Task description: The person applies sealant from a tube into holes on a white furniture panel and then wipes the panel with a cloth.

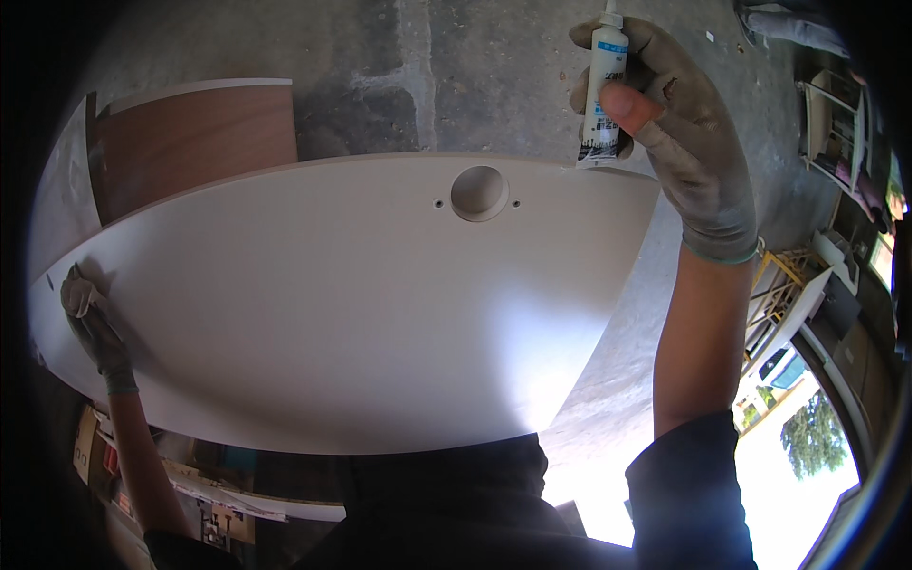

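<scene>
A large white panel (361, 313) with rounded long edges lies in front of me. It has a round hole (480, 194) near its far edge, with a small screw fitting on each side. My right hand (679, 133), in a worn grey glove with the thumb tip bare, is raised above the panel's far right corner. It grips a white squeeze tube (606, 85) with a blue band, nozzle pointing away from me. My gloved left hand (95, 328) is at the panel's left end, fingers curled together near a small dark slot (50, 282). Anything between those fingers cannot be made out.
A brown board (198, 147) with a white edge stands beyond the panel on the grey concrete floor (380, 57). Shelving with assorted things (223, 513) is at lower left. Metal frames (784, 285) and a bright doorway (798, 456) are on the right.
</scene>
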A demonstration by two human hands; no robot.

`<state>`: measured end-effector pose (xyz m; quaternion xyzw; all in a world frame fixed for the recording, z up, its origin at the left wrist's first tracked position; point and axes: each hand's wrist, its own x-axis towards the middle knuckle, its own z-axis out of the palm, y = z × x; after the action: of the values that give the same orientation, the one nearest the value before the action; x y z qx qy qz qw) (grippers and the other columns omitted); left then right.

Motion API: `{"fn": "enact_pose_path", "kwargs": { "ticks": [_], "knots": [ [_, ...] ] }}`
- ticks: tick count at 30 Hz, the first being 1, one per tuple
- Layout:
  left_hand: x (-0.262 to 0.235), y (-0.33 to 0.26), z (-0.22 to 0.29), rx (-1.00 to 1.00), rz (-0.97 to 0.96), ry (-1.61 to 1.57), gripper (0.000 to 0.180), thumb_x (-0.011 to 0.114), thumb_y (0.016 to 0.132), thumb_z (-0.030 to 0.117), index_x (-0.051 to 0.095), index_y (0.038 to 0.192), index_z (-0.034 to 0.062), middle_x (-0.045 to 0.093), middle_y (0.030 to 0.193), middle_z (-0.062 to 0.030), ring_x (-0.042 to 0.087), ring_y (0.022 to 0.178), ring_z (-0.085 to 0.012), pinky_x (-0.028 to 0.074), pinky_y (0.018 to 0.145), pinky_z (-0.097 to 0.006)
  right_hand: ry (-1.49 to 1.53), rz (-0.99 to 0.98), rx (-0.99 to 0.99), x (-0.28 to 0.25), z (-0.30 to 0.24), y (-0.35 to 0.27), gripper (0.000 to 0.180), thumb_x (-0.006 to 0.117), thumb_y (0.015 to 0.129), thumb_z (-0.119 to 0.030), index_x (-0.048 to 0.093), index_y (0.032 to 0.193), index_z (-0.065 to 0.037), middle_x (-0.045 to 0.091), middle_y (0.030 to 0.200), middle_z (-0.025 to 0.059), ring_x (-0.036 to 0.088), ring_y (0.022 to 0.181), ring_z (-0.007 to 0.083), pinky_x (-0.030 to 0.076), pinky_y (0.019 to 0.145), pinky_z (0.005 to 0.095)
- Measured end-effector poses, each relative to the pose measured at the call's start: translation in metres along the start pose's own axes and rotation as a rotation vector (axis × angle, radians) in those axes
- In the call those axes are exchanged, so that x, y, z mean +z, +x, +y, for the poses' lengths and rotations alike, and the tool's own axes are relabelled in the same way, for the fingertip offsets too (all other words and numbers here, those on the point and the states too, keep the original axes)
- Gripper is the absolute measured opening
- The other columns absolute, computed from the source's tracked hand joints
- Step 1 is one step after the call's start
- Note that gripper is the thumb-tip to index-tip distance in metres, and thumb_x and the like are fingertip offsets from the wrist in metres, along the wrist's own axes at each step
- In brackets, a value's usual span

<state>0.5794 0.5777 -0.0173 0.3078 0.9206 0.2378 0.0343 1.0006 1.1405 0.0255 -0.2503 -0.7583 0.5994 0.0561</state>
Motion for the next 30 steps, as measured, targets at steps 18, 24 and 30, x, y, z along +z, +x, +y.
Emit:
{"fn": "enact_pose_path", "kwargs": {
  "ticks": [18, 24, 30],
  "knots": [
    [-0.002, 0.0, -0.001, 0.049, -0.02, 0.028, 0.068, 0.03, 0.108, 0.053, 0.047, 0.145, -0.0026, 0.052, 0.142, -0.0129, 0.049, 0.132, -0.0259, 0.036, 0.113, -0.039, 0.451, -0.123, 0.234, -0.001, -0.001, 0.003, 0.047, 0.075, 0.091, -0.021, 0.057, 0.129, 0.0, 0.062, 0.093, 0.0011, 0.057, 0.081, 0.0085, 0.046, 0.072, 0.0243],
    [-0.006, 0.003, 0.0, 0.111, -0.041, 0.14, 0.063, 0.03, 0.108, 0.047, 0.048, 0.144, -0.0025, 0.052, 0.142, -0.0144, 0.05, 0.131, -0.0275, 0.036, 0.113, -0.039, 0.262, -0.086, 0.271, -0.001, -0.013, 0.006, 0.047, 0.075, 0.09, -0.021, 0.057, 0.128, 0.0, 0.061, 0.093, 0.0001, 0.056, 0.079, 0.0083, 0.046, 0.071, 0.0242],
    [-0.003, 0.001, 0.002, 0.096, -0.036, 0.118, 0.063, 0.029, 0.108, 0.046, 0.048, 0.143, -0.0032, 0.052, 0.143, -0.0145, 0.049, 0.132, -0.0273, 0.036, 0.114, -0.039, 0.294, -0.114, 0.367, 0.001, -0.015, 0.01, 0.049, 0.076, 0.091, -0.025, 0.057, 0.129, 0.0, 0.062, 0.093, 0.0009, 0.057, 0.08, 0.0084, 0.045, 0.071, 0.0236]
  ]
}}
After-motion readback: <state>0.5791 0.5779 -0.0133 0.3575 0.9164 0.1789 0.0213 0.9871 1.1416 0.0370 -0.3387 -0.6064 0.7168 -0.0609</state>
